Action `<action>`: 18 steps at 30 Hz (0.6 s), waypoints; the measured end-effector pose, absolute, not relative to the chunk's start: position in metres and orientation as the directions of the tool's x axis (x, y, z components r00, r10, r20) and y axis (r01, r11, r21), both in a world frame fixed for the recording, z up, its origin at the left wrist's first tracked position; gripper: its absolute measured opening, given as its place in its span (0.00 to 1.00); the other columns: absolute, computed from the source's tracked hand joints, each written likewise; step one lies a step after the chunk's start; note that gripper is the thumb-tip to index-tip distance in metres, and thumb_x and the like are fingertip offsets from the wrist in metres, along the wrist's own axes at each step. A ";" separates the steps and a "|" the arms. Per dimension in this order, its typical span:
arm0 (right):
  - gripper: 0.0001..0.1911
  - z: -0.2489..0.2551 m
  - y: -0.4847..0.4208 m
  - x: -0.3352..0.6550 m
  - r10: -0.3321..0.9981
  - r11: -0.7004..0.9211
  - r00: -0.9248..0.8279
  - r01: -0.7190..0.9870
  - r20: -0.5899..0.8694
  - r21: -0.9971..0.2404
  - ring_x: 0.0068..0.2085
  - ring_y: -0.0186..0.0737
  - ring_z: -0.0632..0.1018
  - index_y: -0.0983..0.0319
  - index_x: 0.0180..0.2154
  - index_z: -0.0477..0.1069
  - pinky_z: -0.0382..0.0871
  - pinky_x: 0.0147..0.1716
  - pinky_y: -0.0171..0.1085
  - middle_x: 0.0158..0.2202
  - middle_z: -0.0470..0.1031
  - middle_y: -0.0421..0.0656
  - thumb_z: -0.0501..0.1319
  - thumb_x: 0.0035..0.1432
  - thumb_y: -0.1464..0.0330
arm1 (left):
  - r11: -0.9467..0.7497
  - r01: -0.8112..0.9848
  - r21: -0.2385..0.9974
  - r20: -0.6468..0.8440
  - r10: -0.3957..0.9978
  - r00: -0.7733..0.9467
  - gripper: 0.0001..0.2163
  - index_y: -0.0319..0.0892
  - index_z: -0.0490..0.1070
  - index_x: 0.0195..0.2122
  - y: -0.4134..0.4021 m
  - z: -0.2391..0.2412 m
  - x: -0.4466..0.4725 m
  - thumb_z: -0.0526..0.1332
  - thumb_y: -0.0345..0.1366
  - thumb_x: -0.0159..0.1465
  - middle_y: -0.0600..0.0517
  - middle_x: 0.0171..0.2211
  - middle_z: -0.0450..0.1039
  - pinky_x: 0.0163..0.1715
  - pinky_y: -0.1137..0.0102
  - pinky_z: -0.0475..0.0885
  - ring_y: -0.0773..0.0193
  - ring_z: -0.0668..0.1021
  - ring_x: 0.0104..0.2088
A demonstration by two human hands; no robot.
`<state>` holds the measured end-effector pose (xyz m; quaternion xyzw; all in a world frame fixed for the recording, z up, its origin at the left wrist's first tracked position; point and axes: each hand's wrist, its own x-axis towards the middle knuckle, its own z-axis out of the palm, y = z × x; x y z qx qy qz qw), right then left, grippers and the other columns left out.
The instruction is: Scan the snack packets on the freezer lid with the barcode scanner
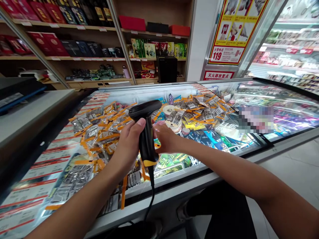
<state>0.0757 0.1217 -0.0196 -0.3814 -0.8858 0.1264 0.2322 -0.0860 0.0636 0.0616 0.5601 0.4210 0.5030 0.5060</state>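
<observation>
A black barcode scanner [147, 139] with a yellow-tipped handle stands upright in the middle of the view, its cable hanging down. My left hand [131, 139] is closed around the scanner's handle from the left, thumb just under the head. On the other side, my right hand [166, 136] is curled close against the handle. Its fingers are partly hidden behind the scanner, so what they hold does not show clearly. Beneath both hands, many small clear packets with orange edges [109, 132] lie heaped on the glass top of a freezer [171, 172].
Round white tubs [169, 110] sit among more packets toward the back. Price labels [30, 189] line the left glass. Shelves [82, 25] with boxes and bottles stand behind, beside a red and yellow poster [234, 33]. A dark device [20, 93] rests on the left counter.
</observation>
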 end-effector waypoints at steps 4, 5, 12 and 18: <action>0.24 -0.010 0.122 0.083 0.737 0.657 -0.625 0.570 0.258 -0.495 0.57 0.54 0.70 0.59 0.44 0.73 0.64 0.58 0.55 0.52 0.72 0.50 0.75 0.51 0.55 | -0.117 -0.056 0.992 0.124 0.984 0.131 0.20 0.44 0.77 0.38 0.063 0.064 -0.084 0.60 0.57 0.64 0.49 0.24 0.72 0.19 0.69 0.67 0.61 0.73 0.23; 0.23 -0.007 0.122 0.087 0.743 0.637 -0.626 0.551 0.237 -0.539 0.55 0.53 0.71 0.59 0.43 0.73 0.66 0.56 0.53 0.51 0.73 0.49 0.76 0.51 0.55 | -0.116 -0.061 0.991 0.123 0.984 0.132 0.20 0.44 0.77 0.39 0.062 0.065 -0.084 0.61 0.57 0.64 0.49 0.24 0.72 0.19 0.69 0.67 0.62 0.72 0.23; 0.23 0.024 0.130 0.129 0.865 0.308 -0.496 0.401 0.079 -0.863 0.42 0.44 0.79 0.57 0.50 0.72 0.74 0.39 0.44 0.45 0.79 0.46 0.72 0.58 0.56 | -0.145 -0.069 0.987 0.155 0.976 0.153 0.21 0.42 0.76 0.39 0.064 0.063 -0.086 0.60 0.57 0.65 0.48 0.27 0.74 0.20 0.69 0.67 0.64 0.72 0.23; 0.19 0.043 0.146 0.166 0.949 0.292 -0.187 0.221 0.254 -0.930 0.33 0.38 0.74 0.58 0.41 0.77 0.67 0.32 0.38 0.36 0.76 0.43 0.67 0.62 0.50 | -0.157 0.012 0.988 0.151 0.968 0.201 0.21 0.41 0.75 0.39 0.060 0.067 -0.086 0.61 0.57 0.63 0.49 0.26 0.74 0.19 0.71 0.65 0.64 0.73 0.23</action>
